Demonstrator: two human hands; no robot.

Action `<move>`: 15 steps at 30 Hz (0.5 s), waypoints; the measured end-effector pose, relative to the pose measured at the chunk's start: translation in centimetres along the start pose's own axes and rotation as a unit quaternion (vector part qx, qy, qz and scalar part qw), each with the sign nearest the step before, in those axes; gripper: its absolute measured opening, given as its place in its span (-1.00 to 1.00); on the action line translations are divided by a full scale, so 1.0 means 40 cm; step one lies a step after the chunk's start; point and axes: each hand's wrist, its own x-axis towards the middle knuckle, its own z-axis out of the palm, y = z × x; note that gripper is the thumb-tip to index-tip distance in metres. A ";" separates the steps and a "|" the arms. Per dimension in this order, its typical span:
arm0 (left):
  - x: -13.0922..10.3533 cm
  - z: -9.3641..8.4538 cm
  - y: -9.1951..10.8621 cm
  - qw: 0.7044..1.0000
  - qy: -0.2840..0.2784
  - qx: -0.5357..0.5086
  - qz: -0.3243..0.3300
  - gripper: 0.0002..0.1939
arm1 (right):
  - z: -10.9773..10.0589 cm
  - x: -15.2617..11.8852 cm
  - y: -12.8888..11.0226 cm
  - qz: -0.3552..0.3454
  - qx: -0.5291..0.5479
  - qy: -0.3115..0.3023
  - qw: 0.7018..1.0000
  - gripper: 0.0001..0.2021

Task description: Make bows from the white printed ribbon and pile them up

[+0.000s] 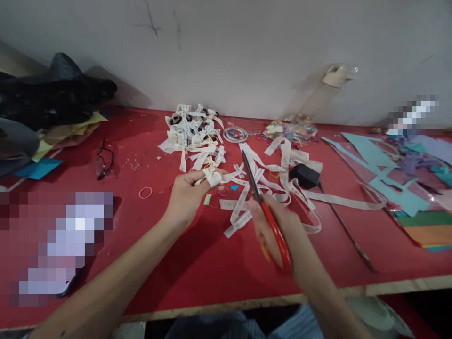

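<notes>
My left hand (pixel 185 195) pinches a white ribbon bow (pixel 213 177) over the red table (pixel 151 254); one ribbon tail stretches out to the right. In my right hand (pixel 282 226) are red-handled scissors (pixel 277 235), their dark blades pointing up and away, just right of the bow. Whether the blades are apart is hard to tell. Beneath and beyond the scissors lie loose printed white ribbons (pixel 243 216). A pile of white ribbon bows (pixel 194 129) rests behind my left hand.
Eyeglasses (pixel 105 161) and a pink elastic ring (pixel 145 192) lie left. A black block (pixel 305 176), a thin rod (pixel 348 230) and turquoise scraps (pixel 399 188) are right. Black bags (pixel 52 94) stand back left; the wall (pixel 226 56) rises behind.
</notes>
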 end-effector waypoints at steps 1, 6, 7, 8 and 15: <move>-0.001 0.002 0.002 1.000 -0.005 -0.017 -0.014 -0.89 | -0.019 0.042 -0.002 -0.027 -0.052 0.001 0.998 -0.72; -0.003 0.008 0.021 0.995 -0.022 -0.077 -0.065 -0.87 | -0.088 0.281 0.008 -0.052 -0.309 0.089 0.946 -0.70; -0.002 0.009 0.024 0.994 -0.025 -0.087 -0.069 -0.86 | -0.096 0.317 0.009 -0.072 -0.328 0.098 0.937 -0.69; -0.001 0.009 0.026 0.992 -0.026 -0.095 -0.072 -0.86 | -0.101 0.343 0.009 -0.084 -0.334 0.099 0.934 -0.70; 0.003 0.003 0.026 0.985 -0.027 -0.145 -0.090 -0.84 | -0.026 0.307 -0.012 -0.319 -0.273 -0.012 0.907 -0.78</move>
